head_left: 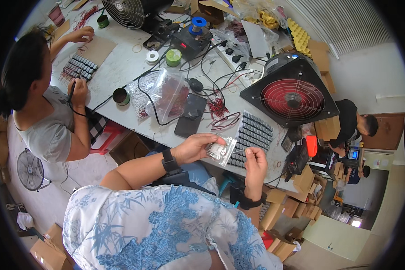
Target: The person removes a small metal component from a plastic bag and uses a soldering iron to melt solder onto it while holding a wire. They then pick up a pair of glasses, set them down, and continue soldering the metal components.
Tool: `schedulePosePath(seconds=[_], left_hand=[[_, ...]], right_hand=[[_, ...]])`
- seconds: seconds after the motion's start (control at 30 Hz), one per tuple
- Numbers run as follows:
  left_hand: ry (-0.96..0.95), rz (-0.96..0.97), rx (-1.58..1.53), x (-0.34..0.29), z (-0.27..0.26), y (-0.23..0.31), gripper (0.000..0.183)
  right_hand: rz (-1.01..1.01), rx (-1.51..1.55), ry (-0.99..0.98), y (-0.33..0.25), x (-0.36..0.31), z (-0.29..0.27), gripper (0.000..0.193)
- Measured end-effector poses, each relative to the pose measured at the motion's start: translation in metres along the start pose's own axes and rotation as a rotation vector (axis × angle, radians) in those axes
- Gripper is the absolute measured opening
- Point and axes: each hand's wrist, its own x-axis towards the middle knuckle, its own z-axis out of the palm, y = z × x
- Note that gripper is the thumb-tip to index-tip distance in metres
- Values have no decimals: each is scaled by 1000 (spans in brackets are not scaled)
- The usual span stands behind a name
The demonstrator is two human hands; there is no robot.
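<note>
My left hand (192,148) is closed on a small clear plastic bag (222,154) with small whitish pieces inside, held over the table's near edge. Close to the bag's right side, my right hand (255,167) is pinched, fingertips together. Something thin and pale reaches from those fingertips toward the bag; its kind is too small to make out. Just beyond both hands lie rows of small grey block-shaped parts (255,130) on the table. A dark phone-like slab (190,118) and red wires (217,107) lie to the left of the rows.
A square black fan (292,94) stands at the right. Bags of small parts (164,92), a soldering station (189,41) with a blue solder spool (197,24), and tangled cables fill the middle. A co-worker (45,99) works at the left with similar rows (79,67).
</note>
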Motion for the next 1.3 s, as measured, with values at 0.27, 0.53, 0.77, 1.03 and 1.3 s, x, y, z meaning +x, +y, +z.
schedulePosePath(seconds=[0.27, 0.53, 0.77, 1.03, 1.3], left_hand=[[-7, 34, 34, -3, 8, 1, 30], [-21, 21, 14, -2, 5, -2, 30], [11, -6, -74, -2, 5, -1, 28], [10, -74, -122, 2, -5, -4, 27], [5, -132, -185, 7, -16, -8, 28]], right_hand=[[-58, -97, -9, -4, -4, 10, 13], [-150, -271, -78, -2, -9, 16, 18], [-123, -200, -106, 4, -6, 16, 18], [-157, -242, -129, 0, -6, 17, 19], [-155, -231, -136, 3, -3, 18, 18]])
